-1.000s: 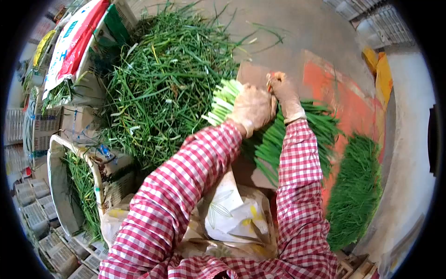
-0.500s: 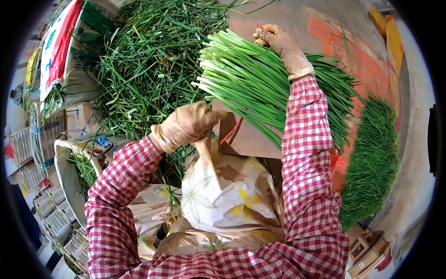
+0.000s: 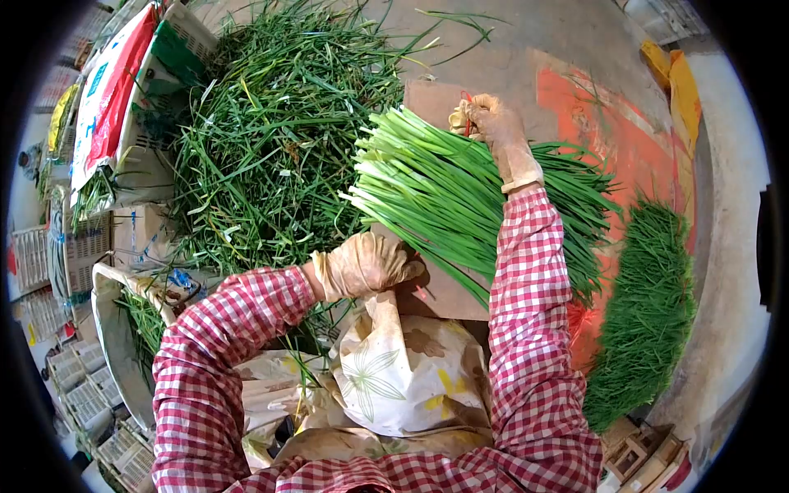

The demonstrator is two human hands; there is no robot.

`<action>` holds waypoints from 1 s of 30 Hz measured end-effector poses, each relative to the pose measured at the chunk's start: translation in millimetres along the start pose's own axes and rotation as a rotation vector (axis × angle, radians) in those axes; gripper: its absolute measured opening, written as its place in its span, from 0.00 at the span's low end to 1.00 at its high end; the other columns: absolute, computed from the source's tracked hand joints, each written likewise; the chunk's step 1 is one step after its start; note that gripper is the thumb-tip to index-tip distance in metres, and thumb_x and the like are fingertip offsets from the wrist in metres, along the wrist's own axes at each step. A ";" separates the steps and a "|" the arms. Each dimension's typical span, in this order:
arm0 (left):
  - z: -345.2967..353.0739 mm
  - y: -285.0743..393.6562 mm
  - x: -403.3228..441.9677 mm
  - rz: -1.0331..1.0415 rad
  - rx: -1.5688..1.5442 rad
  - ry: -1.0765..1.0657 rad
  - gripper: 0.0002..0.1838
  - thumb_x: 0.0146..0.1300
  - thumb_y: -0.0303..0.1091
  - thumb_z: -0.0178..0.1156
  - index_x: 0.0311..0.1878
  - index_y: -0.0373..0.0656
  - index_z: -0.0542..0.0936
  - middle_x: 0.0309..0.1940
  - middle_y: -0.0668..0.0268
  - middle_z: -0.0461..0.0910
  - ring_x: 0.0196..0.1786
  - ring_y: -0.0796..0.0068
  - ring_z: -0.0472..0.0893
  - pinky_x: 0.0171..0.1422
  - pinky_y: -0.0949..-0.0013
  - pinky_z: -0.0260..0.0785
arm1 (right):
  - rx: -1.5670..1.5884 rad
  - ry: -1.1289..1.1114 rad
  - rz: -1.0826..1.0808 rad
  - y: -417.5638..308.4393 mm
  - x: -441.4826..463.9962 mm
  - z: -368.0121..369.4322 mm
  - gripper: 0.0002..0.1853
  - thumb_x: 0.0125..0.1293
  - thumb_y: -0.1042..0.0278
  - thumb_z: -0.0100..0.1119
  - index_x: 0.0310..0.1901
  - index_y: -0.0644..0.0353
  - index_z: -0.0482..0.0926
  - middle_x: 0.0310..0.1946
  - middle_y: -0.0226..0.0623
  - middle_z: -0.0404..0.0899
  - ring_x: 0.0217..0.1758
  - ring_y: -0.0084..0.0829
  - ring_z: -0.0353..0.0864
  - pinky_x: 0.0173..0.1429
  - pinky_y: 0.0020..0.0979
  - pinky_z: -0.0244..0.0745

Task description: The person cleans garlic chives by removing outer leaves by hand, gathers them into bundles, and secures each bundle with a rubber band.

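A bundle of green stalks with pale ends (image 3: 444,181) lies across a brown board (image 3: 448,292). At its upper edge my gloved right hand (image 3: 486,123) is closed on a thin red tie. My gloved left hand (image 3: 370,264) is closed just below the pale ends, apart from the bundle, with a bit of red tie showing by its fingertips. The middle of the tie is not visible; the bundle hides whatever runs beneath it.
Loose green leaves (image 3: 279,148) form a big heap at the left. Another green bunch (image 3: 645,312) rests on the orange sheet (image 3: 592,123) at the right. A lined basket (image 3: 123,345) and a white-and-red sack (image 3: 111,99) stand at the far left.
My left hand has come off the bundle, down and to the left, uncovering the pale stalks. My right hand has stayed near the upper edge. Lately the left hand moved slightly right.
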State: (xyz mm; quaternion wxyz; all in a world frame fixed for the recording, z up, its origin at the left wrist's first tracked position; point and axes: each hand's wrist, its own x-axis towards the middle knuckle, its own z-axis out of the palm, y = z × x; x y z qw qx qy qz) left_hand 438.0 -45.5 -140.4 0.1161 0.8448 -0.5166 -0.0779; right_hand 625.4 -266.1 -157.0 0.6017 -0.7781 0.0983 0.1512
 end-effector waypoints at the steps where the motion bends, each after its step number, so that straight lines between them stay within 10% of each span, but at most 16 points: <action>1: 6.3 3.9 -2.0 -0.051 -0.100 0.044 0.20 0.51 0.30 0.59 0.51 0.51 0.77 0.32 0.63 0.74 0.33 0.61 0.76 0.31 0.63 0.70 | -0.001 -0.001 -0.003 -0.8 0.4 0.1 0.12 0.63 0.63 0.60 0.39 0.65 0.82 0.28 0.34 0.83 0.26 0.19 0.79 0.29 0.24 0.72; 7: -7.9 51.4 8.0 -0.419 -0.978 0.428 0.09 0.66 0.32 0.55 0.47 0.41 0.76 0.33 0.66 0.80 0.34 0.70 0.79 0.36 0.69 0.71 | -0.021 -0.081 -0.043 0.4 -9.2 -9.0 0.13 0.64 0.62 0.58 0.39 0.65 0.81 0.28 0.33 0.83 0.29 0.19 0.79 0.32 0.24 0.71; 10: -18.0 67.8 24.0 -0.658 -1.716 0.585 0.11 0.69 0.37 0.53 0.46 0.40 0.77 0.31 0.69 0.80 0.33 0.81 0.77 0.34 0.76 0.69 | -0.522 0.017 -0.289 -3.5 -25.1 -14.0 0.13 0.64 0.59 0.56 0.43 0.58 0.81 0.30 0.44 0.83 0.33 0.38 0.83 0.38 0.37 0.75; 15: -54.0 74.0 46.1 -0.703 -1.892 0.686 0.12 0.69 0.38 0.53 0.45 0.39 0.77 0.29 0.68 0.81 0.28 0.85 0.77 0.28 0.83 0.64 | -0.735 0.281 -0.478 -8.7 -79.9 16.3 0.14 0.66 0.56 0.54 0.42 0.58 0.80 0.30 0.42 0.83 0.34 0.44 0.83 0.38 0.39 0.77; 23: -64.7 62.7 61.6 -0.847 -1.848 0.846 0.11 0.69 0.36 0.52 0.40 0.38 0.77 0.24 0.66 0.82 0.19 0.85 0.75 0.20 0.86 0.60 | -0.672 0.051 -0.563 -4.6 -122.6 45.1 0.11 0.65 0.61 0.56 0.43 0.57 0.80 0.33 0.42 0.82 0.34 0.38 0.83 0.37 0.36 0.76; 30: -61.5 32.3 62.5 -1.050 -1.939 0.733 0.10 0.69 0.34 0.48 0.38 0.37 0.75 0.27 0.60 0.83 0.20 0.74 0.80 0.18 0.81 0.65 | -0.172 -0.138 -0.134 -8.6 -123.5 36.7 0.10 0.65 0.68 0.58 0.45 0.59 0.80 0.32 0.34 0.83 0.32 0.22 0.80 0.37 0.25 0.75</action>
